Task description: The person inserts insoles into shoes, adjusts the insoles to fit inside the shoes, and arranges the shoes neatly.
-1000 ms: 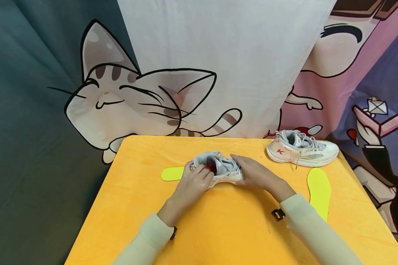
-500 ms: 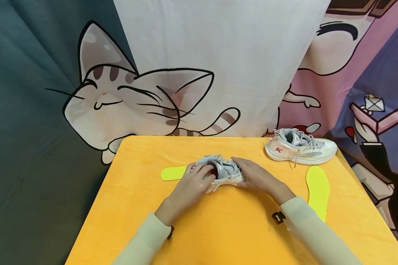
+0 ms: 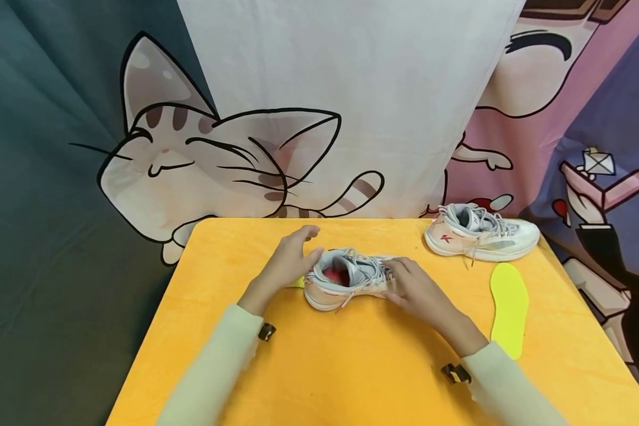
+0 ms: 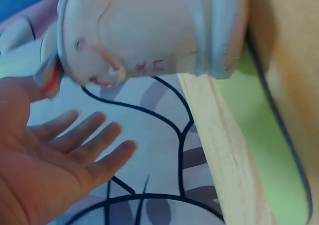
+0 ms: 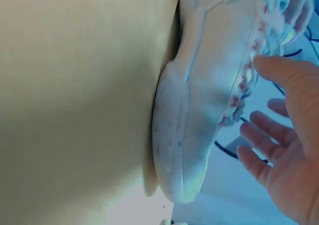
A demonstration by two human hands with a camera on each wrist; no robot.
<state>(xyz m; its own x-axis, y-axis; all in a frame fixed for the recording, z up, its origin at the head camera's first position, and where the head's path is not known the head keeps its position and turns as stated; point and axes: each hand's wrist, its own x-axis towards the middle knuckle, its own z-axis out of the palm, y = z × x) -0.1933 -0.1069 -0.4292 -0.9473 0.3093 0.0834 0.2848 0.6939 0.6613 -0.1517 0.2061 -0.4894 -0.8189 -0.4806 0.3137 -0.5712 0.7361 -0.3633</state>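
A white lace-up sneaker [image 3: 325, 296] stands in the middle of the table, toe to the right, with red showing inside its opening. My left hand [image 3: 287, 257] is held off its heel, fingers loosely spread and holding nothing; in the left wrist view the thumb is close to the heel's top edge. My right hand [image 3: 418, 293] is at the toe end, with fingers apart and the thumb near the laces [image 5: 244, 83]; contact is hard to tell. A yellow-green insole [image 4: 259, 130] lies beyond the heel, mostly hidden in the head view by my left hand and the shoe.
A second white sneaker [image 3: 481, 236] stands at the table's back right corner. Another yellow-green insole [image 3: 509, 310] lies in front of it. The yellow tabletop [image 3: 346, 367] ends at the back against a printed cartoon curtain [image 3: 319, 71].
My left hand has come out of the shoe's opening and moved left and up, uncovering the heel. My right hand has loosened and shifted slightly right along the toe.
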